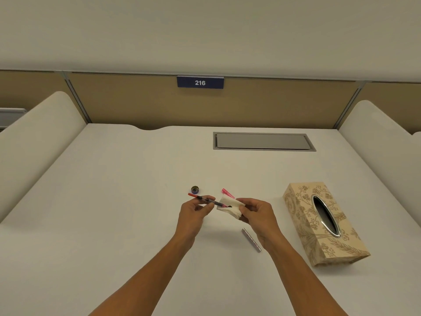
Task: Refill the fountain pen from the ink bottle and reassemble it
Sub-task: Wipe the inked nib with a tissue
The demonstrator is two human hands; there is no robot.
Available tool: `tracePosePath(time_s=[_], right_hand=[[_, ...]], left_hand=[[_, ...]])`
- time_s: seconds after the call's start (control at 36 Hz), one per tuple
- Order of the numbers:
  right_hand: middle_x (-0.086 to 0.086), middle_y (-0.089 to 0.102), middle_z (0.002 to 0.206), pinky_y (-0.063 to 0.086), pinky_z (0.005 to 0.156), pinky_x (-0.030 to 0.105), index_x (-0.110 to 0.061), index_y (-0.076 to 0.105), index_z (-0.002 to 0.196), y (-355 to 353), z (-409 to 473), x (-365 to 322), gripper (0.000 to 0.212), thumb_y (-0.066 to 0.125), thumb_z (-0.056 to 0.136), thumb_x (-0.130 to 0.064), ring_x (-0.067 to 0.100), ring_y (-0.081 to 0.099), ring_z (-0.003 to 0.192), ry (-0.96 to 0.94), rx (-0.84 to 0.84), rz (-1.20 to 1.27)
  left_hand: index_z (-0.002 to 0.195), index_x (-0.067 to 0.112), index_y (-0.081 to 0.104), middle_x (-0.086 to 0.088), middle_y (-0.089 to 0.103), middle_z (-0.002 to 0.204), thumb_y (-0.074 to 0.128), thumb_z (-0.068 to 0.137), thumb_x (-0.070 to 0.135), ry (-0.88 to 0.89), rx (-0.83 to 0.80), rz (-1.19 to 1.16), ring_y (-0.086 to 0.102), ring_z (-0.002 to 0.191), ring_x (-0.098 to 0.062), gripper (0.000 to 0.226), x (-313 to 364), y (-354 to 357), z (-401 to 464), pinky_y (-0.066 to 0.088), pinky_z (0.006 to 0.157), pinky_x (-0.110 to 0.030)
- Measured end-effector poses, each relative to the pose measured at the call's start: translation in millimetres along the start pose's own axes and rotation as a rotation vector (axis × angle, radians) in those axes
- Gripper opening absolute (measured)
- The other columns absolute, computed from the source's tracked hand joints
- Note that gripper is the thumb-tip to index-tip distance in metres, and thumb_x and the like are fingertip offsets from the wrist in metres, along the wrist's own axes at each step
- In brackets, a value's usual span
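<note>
My left hand (196, 210) pinches the pen's inner section (206, 199), a thin dark converter with a red end pointing left. Its nib end lies against a folded white tissue (230, 205) that my right hand (255, 213) grips. A dark ink mark shows on the tissue. Behind the tissue a pink pen part (227, 193) sticks up; what it rests on is hidden. A small dark round cap or ink bottle (195, 189) stands on the desk just beyond my left hand. A slim silver pen barrel (251, 239) lies on the desk below my right hand.
A patterned beige tissue box (319, 224) lies at the right. A grey cable hatch (263, 141) is set into the white desk (114, 201) at the back. Rounded white side panels flank the desk; a partition with a "216" sign (200, 82) closes the back.
</note>
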State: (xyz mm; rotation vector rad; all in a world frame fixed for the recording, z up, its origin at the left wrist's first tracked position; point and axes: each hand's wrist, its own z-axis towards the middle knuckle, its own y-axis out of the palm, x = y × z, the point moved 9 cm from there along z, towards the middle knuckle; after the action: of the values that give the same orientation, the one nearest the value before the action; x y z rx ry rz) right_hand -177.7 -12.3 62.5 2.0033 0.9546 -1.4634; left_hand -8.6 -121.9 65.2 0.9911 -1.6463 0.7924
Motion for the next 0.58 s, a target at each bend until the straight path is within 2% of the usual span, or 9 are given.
tracePosePath(time_s=[0.14,0.31,0.47,0.58], right_hand=[[0.01,0.076,0.099,0.061,0.075,0.024,-0.002,0.071,0.113,0,-1,3,0.024,0.057,0.095,0.005,0.017,0.074,0.087,0.013,0.003,0.003],[0.012,0.076,0.1,0.06,0.073,0.023,-0.002,0.071,0.111,3,-2,6,0.023,0.056,0.095,0.006,0.019,0.074,0.088,0.026,-0.007,0.02],[0.014,0.076,0.099,0.061,0.077,0.028,0.0,0.07,0.112,6,-4,4,0.023,0.057,0.094,0.006,0.021,0.073,0.087,0.033,-0.028,0.043],[0.016,0.076,0.097,0.061,0.071,0.027,0.002,0.069,0.113,7,-4,5,0.023,0.057,0.094,0.008,0.022,0.074,0.083,0.063,-0.05,0.098]], left_hand=[[0.085,0.033,0.076,-0.001,0.071,0.085,0.069,0.09,0.016,-0.013,0.023,-0.032,0.058,0.087,-0.018,0.019,-1,-2,2,0.046,0.081,-0.03],[0.091,0.029,0.077,0.009,0.074,0.088,0.067,0.091,0.014,-0.02,-0.009,-0.095,0.06,0.088,-0.01,0.018,3,5,0,0.042,0.087,-0.032],[0.092,0.026,0.076,0.008,0.077,0.087,0.067,0.091,0.012,-0.017,-0.042,-0.098,0.064,0.092,-0.011,0.017,3,10,1,0.042,0.087,-0.031],[0.091,0.029,0.078,-0.005,0.077,0.095,0.067,0.09,0.013,0.005,-0.055,-0.094,0.062,0.091,-0.015,0.019,4,11,2,0.042,0.086,-0.031]])
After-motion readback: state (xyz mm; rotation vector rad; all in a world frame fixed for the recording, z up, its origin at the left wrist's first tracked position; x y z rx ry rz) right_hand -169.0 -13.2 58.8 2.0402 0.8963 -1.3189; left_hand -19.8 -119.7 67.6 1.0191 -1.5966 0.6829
